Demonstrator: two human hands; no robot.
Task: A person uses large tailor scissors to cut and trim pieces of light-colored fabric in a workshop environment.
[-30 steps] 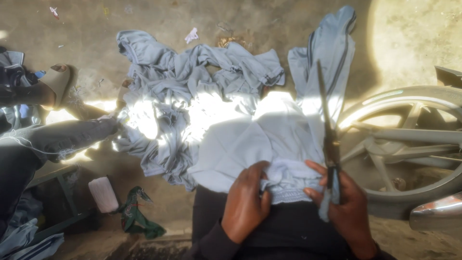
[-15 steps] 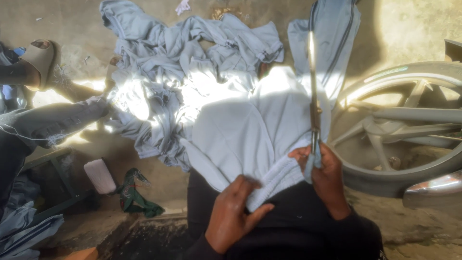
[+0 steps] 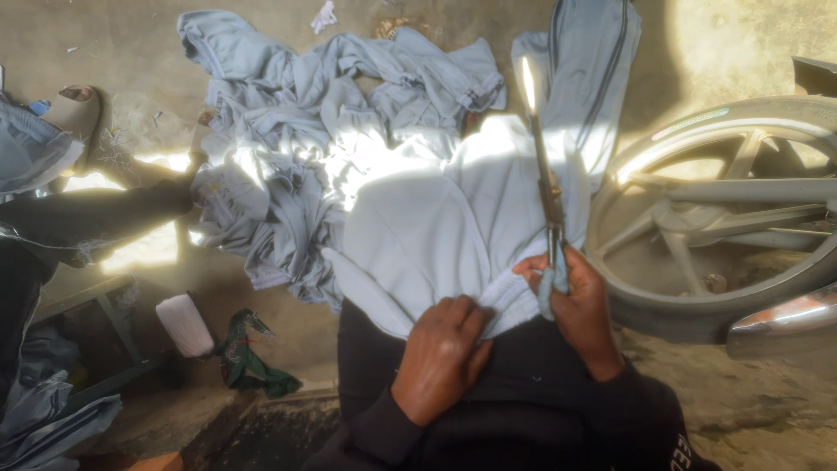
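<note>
My left hand (image 3: 440, 358) and right hand (image 3: 577, 307) are bare. Long black sleeves run to both wrists. Black trousers too.

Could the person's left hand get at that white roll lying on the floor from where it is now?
Probably yes. The left hand rests on the pale blue garment in the lap, and the white roll lies low on that same side with nothing between them, though it looks a stretch.

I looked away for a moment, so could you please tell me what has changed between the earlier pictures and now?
The left hand slid down the grey garment to pinch its ribbed edge on the lap. The right hand turned the scissors more upright, blades pointing away over the cloth. The right hand's grip on the scissors, the heap of grey clothes and the wheel stayed as they were.
</note>
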